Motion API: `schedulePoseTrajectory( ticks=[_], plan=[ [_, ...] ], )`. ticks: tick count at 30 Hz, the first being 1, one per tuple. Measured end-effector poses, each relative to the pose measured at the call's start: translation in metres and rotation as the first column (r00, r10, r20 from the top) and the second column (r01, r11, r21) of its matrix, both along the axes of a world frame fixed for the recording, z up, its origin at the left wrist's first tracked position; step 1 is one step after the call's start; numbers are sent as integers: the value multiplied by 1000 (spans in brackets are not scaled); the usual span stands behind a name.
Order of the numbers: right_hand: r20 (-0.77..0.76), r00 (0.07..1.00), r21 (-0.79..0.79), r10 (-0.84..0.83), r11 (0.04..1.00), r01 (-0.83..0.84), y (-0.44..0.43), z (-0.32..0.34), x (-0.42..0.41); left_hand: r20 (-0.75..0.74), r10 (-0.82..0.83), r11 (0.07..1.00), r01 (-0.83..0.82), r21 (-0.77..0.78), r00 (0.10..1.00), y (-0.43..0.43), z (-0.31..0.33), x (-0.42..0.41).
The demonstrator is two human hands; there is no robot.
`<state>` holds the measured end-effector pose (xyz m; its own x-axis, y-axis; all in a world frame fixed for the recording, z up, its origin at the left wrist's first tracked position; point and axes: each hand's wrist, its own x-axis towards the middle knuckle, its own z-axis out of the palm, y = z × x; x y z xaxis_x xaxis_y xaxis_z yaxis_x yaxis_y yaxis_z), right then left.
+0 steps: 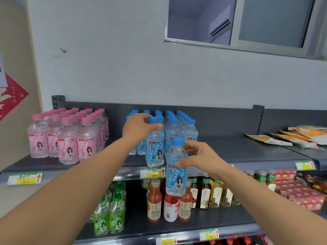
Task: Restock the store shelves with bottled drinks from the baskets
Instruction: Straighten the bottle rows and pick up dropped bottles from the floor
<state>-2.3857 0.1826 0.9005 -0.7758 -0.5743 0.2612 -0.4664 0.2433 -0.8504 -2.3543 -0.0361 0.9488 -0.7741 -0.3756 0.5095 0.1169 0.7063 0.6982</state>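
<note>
My left hand [139, 127] grips the neck of a blue-capped, blue-labelled bottle [154, 147] that stands at the front of the blue bottle group [178, 126] on the top shelf [247, 152]. My right hand [200, 156] holds a second blue bottle [176, 174] by its upper part. This one hangs in the air in front of the shelf edge, just right of the first bottle and lower. No basket is in view.
Pink-capped bottles [69, 137] fill the top shelf's left part. Flat snack packets [300, 135] lie at its right. On the shelf below stand green bottles [109, 214], red juice bottles [169, 200], tea bottles [215, 193] and red packs [300, 191].
</note>
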Motion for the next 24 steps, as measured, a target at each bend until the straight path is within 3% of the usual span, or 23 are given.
schedulePoseTrajectory(
  ticks=[24],
  plan=[
    [62,995,25,-77,997,76,-11,2,-46,130,-29,995,41,-86,991,-17,-13,-92]
  ],
)
